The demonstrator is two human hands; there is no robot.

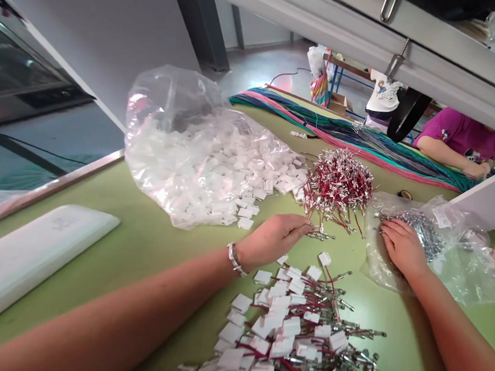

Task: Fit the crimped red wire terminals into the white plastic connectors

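Note:
My left hand (274,238), with a silver bracelet at the wrist, pinches the end of a short red wire with metal terminals (321,235). Beyond its fingertips rises a heap of short red wires with shiny terminals (337,181). My right hand (403,246) rests over a clear plastic bag (380,270), its fingers loosely bent and slightly apart. Loose metal terminals (427,234) fill that bag beside the hand; the undersides of the fingers are hidden. Nearer to me lies a pile of white plastic connectors (278,311) fitted with red wires and metal ends.
A large clear bag (165,87) spills white connector housings (214,171) at left. Long bundled wires (321,125) cross the table's far side. A white padded block (40,255) lies left. Black tape (405,194) sits by the right bag. A person in purple (457,136) works at far right.

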